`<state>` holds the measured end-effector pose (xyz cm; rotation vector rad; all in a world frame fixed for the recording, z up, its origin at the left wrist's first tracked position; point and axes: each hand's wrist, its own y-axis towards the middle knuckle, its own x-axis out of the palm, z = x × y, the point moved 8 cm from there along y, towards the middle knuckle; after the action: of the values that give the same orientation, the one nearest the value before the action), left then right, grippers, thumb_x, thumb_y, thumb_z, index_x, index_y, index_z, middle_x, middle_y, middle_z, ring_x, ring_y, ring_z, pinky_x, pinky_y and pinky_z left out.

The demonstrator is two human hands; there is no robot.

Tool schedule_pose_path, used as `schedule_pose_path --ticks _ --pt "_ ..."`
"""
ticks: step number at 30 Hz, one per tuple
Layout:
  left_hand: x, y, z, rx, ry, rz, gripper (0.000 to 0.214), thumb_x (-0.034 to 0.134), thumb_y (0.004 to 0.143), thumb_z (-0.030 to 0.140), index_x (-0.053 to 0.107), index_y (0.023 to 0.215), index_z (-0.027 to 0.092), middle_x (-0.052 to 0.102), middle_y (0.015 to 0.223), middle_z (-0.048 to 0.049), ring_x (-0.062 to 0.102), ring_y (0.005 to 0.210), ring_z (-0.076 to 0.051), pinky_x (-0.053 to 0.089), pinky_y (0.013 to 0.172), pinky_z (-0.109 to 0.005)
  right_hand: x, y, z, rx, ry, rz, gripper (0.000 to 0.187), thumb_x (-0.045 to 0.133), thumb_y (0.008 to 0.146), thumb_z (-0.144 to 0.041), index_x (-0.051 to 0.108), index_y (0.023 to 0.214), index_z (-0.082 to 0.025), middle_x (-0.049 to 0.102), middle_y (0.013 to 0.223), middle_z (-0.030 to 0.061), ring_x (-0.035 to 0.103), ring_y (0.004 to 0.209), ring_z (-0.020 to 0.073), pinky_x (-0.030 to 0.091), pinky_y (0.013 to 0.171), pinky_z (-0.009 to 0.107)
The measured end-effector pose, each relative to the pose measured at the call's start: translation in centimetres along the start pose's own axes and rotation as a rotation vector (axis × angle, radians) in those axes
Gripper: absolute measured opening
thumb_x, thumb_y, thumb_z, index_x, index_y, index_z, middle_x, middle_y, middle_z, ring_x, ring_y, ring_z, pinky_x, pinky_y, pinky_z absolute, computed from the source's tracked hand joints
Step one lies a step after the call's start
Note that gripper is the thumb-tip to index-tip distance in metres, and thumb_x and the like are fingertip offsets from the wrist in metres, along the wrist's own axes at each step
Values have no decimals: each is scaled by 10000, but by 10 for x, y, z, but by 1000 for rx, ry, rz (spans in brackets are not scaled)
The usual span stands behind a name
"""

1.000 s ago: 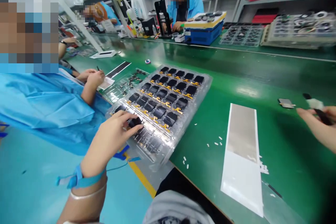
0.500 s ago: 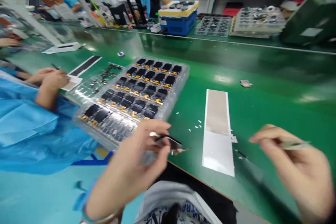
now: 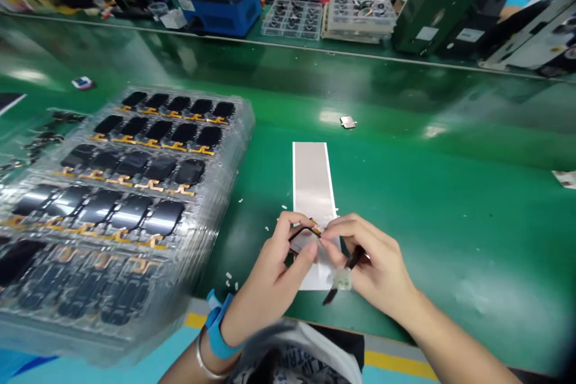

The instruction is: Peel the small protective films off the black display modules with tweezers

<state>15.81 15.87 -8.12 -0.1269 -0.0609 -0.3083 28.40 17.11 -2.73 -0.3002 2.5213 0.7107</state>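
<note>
My left hand [image 3: 279, 270] is closed round the edges of a small display screen [image 3: 300, 230] with a dark rim, tilted in the fingers. From its top edge an orange flex cable [image 3: 316, 230] sticks out. The fingertips of my right hand [image 3: 382, 258] meet at the end of that cable, touching or nearly so. Tucked in the right palm is a pair of dark tweezers [image 3: 355, 257] with a pale greenish piece around it; its tip points down and left. Beneath both hands lies a long white-edged adhesive sheet [image 3: 310, 174], partly covered by them.
Left, a stack of clear plastic trays [image 3: 231, 162] holds rows of black screens. A small silvery square part [image 3: 348, 122] lies beyond the sheet. White scraps [image 3: 229, 279] dot the green table [image 3: 427, 210]. A blue box [image 3: 225, 9] and parts trays [image 3: 292, 18] line the back shelf.
Both hands have come together over the adhesive sheet, the left bringing the screen and the right moving in from the far right. My view has turned to the right.
</note>
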Motion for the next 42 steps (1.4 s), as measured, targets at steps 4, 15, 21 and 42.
schedule_pose_path --ticks 4,15,21,42 --pt "-2 4 3 48 68 28 130 461 1030 330 525 976 229 560 750 29 548 685 -107 430 627 -206 -1 -3 -9 -95 -113 52 163 639 874 -67 613 996 -173 683 906 54 674 790 118 520 606 196" --pt "-8 4 1 47 161 99 92 532 993 276 604 975 220 600 694 40 592 574 -93 476 583 -187 8 -13 -10 -176 -412 35 281 572 888 -39 629 1138 -152 714 1011 83 698 832 157 581 664 258" --pt "-9 4 5 89 306 108 78 534 987 246 611 997 233 641 745 37 613 629 -100 470 622 -185 14 -16 -7 -148 -407 -7 333 505 859 11 620 1141 -124 702 1024 101 685 820 171 575 676 278" --pt "14 -6 19 177 194 -225 63 444 989 227 477 937 214 568 762 8 534 630 -133 396 587 -238 52 51 55 456 146 -303 210 619 827 -298 596 659 -174 532 587 -35 434 545 91 330 519 222"
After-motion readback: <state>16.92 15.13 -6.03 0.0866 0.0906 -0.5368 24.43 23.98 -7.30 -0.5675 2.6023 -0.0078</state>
